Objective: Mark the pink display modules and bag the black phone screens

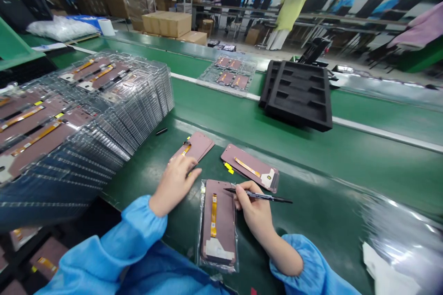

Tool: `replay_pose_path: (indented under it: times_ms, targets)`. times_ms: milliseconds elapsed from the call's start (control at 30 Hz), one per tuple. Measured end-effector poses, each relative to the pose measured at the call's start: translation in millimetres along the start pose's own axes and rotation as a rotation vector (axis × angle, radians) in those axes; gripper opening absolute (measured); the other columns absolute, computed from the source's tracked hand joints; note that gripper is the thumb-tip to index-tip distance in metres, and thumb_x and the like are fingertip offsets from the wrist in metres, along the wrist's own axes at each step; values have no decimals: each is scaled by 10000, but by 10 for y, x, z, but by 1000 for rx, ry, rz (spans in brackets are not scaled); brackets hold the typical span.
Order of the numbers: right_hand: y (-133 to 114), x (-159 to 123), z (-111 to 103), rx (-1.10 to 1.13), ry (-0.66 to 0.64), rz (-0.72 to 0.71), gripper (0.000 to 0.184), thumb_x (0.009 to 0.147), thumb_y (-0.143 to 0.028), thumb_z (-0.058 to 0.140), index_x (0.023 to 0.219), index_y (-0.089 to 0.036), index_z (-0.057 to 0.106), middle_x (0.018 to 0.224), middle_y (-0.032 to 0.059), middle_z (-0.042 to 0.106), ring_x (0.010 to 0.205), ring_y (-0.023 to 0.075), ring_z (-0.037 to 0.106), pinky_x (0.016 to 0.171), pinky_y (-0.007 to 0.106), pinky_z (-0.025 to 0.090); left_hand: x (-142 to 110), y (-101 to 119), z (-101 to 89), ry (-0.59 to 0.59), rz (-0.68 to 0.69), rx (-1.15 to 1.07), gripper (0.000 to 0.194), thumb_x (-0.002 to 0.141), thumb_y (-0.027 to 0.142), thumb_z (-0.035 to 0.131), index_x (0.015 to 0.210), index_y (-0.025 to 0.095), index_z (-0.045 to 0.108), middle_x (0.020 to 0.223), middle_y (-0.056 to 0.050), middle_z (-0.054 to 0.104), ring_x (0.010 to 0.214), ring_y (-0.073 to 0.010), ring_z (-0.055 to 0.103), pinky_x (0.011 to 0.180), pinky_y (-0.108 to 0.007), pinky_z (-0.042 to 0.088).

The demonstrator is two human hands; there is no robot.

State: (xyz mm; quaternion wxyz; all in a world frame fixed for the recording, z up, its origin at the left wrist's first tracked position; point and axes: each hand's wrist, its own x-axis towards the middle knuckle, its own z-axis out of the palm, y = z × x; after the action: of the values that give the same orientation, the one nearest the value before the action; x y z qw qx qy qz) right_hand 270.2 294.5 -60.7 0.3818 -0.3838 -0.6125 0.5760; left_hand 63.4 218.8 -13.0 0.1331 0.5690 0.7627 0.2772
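My left hand [175, 185] lies on a pink-backed display panel [197, 146] with a yellow flex cable, its fingers resting on the panel and not closed around it. My right hand [252, 209] holds a black pen [263, 195] and sits at the right edge of a second panel [216, 221], which lies in a clear plastic sleeve close to me. A third panel [251, 167] lies just beyond the pen, with a white label at one end and small yellow tabs beside it. The sleeves of my blue gown [138, 235] cover both forearms.
A tall stack of clear trays holding panels [86, 120] rises to my left on the green bench [311, 170]. A black foam tray [296, 94] lies ahead, and a loose black pen [161, 131] lies near the stack. Crumpled plastic film [398, 235] sits at the right.
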Motion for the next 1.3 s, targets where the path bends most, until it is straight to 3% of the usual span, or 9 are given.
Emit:
replay_pose_path:
  times_ms: [100, 200, 400, 667, 767, 867, 1000, 1167, 1300]
  targets:
    - [0, 6, -17, 13, 2, -1, 370, 840, -533, 644, 706, -207, 530, 556, -33, 543, 428, 100, 490, 425, 219, 414, 372, -179, -178, 48, -221, 166, 421, 833, 481, 647, 1110, 180, 551, 1101, -126, 605, 1085, -319, 546, 905, -400, 409]
    - [-18, 11, -20, 9, -6, 4, 378, 836, -542, 646, 702, -206, 534, 541, -34, 543, 430, 103, 494, 431, 221, 419, 630, -365, -228, -14, -320, 133, 542, 694, 534, 754, 1058, 177, 570, 897, -93, 654, 899, -324, 618, 761, -366, 427]
    - [-61, 25, -14, 47, 4, -12, 395, 808, -550, 671, 677, -210, 519, 511, -37, 538, 419, 105, 480, 425, 226, 413, 724, -532, -290, -27, -302, -123, 387, 644, 519, 741, 820, 201, 610, 747, -19, 618, 786, -254, 610, 674, -305, 397]
    - [1, 103, -124, 168, 103, -40, 350, 831, -504, 663, 712, -206, 524, 552, -47, 538, 424, 85, 472, 415, 205, 380, 118, 37, -476, -126, -318, -656, 455, 813, 572, 562, 1040, 180, 517, 763, -4, 624, 622, -148, 590, 548, -242, 432]
    - [-1, 155, -191, 211, 148, -55, 335, 830, -490, 666, 724, -208, 519, 574, -52, 540, 426, 80, 463, 412, 203, 370, -274, 232, -305, -326, -377, -971, 536, 784, 448, 681, 1198, 199, 450, 881, -26, 655, 702, -159, 645, 620, -253, 485]
    - [-16, 189, -246, 237, 171, -65, 317, 832, -467, 670, 728, -208, 521, 578, -55, 542, 430, 79, 462, 414, 205, 364, -613, 294, -10, -453, -398, -1147, 915, 766, 357, 729, 1457, 304, 131, 1161, -83, 620, 760, -177, 683, 672, -297, 524]
    - [-33, 186, -294, 261, 173, -63, 300, 839, -447, 673, 739, -210, 518, 582, -62, 544, 435, 77, 467, 420, 201, 358, -876, 316, 305, -395, -365, -809, 905, 850, 273, 614, 1518, 321, 5, 1106, -58, 622, 639, -130, 635, 606, -274, 482]
    - [-77, 62, -252, 265, 87, -30, 281, 851, -459, 666, 792, -216, 538, 608, -47, 583, 500, 111, 557, 499, 234, 454, -958, 416, 300, -247, -129, 2, 524, 880, 339, 630, 1367, 243, 463, 894, -30, 651, 895, -259, 617, 780, -397, 486]
    - [-86, -70, -114, 244, -73, 37, 292, 859, -494, 651, 884, -215, 568, 647, -16, 633, 578, 144, 613, 582, 273, 508, -880, 432, 256, -189, 70, 195, 448, 882, 337, 648, 1291, 211, 516, 1095, -74, 628, 1022, -268, 574, 816, -395, 508]
